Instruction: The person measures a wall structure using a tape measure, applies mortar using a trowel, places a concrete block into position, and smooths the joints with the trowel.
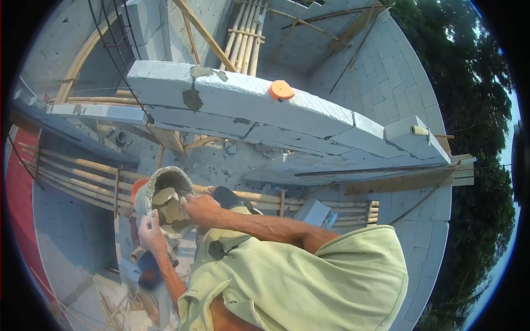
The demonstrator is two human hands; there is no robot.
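Observation:
A mortar-smeared bucket (pixel 144 199) is tilted with its mouth toward me, and grey-brown mortar (pixel 172 211) lies inside it. My left hand (pixel 152 234) is closed on the lower left of its rim, thumb over the edge. At the right side of the rim is my right hand (pixel 201 209), its fingers curled against the edge; any tool under them cannot be made out. Beyond the hands runs a pale block wall (pixel 243 107) with mortar patches. An orange tape measure (pixel 281 90) rests on its top.
Bamboo poles (pixel 91 175) form a scaffold behind and below the bucket. A pale block (pixel 312 212) lies on the poles at right. Below at lower left, a co-worker (pixel 149 278) is partly visible. Thin steel rods (pixel 113 49) rise at upper left.

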